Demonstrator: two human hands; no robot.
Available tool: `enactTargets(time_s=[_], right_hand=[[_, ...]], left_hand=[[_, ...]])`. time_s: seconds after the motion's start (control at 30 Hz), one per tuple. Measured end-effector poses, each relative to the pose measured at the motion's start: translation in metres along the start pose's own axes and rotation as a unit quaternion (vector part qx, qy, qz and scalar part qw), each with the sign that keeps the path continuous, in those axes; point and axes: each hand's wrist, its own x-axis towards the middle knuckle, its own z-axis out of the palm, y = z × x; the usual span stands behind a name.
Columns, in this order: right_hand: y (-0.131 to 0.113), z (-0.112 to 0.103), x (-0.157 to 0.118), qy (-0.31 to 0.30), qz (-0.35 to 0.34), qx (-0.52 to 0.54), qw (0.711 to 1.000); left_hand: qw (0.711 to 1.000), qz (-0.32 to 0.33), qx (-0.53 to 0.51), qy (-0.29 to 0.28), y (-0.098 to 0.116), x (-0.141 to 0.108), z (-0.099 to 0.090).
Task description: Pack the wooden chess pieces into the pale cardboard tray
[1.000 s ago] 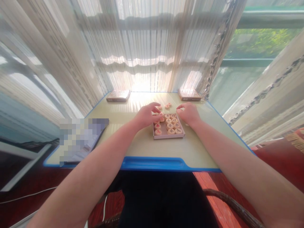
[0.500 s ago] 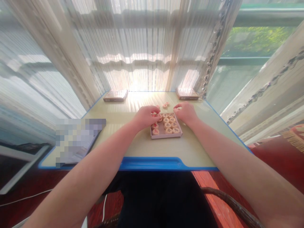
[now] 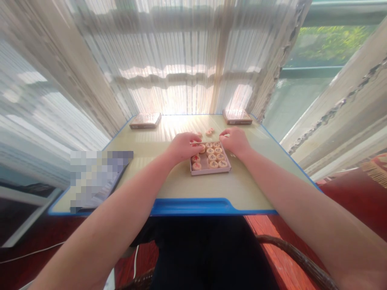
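Note:
A shallow open box [image 3: 211,172] on the table holds round wooden xiangqi pieces, red-marked on the left and black-marked on the right. My left hand [image 3: 185,147] reaches over the box's left edge, thumb and fingers apart, its thumb at a pale piece [image 3: 201,149] in the back row. It partly covers the red pieces there; a red-marked piece [image 3: 196,166] shows at the front left. Just beyond the back right corner, my right hand [image 3: 235,141] has its fingers curled and pressed together; whatever they may hold is hidden. Black-marked pieces [image 3: 212,157] fill the right side.
A few loose pieces [image 3: 209,132] lie on the table behind the box. Flat boxes stand at the back left [image 3: 145,120] and back right [image 3: 237,117]. A blurred flat item [image 3: 102,181] lies at the left. The blue tray edge [image 3: 190,206] borders the front.
The view has shifted slightly. My left hand's fingers have moved a little over the back left pieces; my right hand stays by the back right corner, almost unchanged.

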Motion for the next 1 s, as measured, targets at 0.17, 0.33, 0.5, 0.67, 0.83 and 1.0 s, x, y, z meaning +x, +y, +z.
enactTargets(time_s=[0.17,0.33,0.5,0.67,0.83,1.0], right_hand=[[-0.002,-0.0015,-0.0009,-0.004,0.007,0.004,1.0],[-0.0032,-0.0024,-0.0019,-0.001,0.01,0.01,1.0],[-0.0034,-0.0023,-0.0019,0.003,0.005,0.01,1.0],[-0.0046,-0.0037,-0.0033,-0.002,0.009,0.013,1.0],[-0.0047,-0.0024,-0.0022,-0.007,-0.001,0.013,1.0],[-0.0008,0.0028,0.0039,-0.006,-0.02,0.014,1.0]], left_hand=[[0.999,0.028,0.029,-0.014,0.0033,0.0006,-0.0015],[0.999,0.03,0.033,-0.021,0.0043,0.0007,-0.0006],[0.999,0.03,0.026,-0.014,0.0022,0.0011,0.0024],[0.999,0.037,0.018,-0.007,0.0012,0.0012,0.0041],[0.999,0.04,0.023,-0.005,0.0014,0.0024,0.0048],[0.999,0.032,0.023,-0.006,0.0003,0.0036,0.0051]])
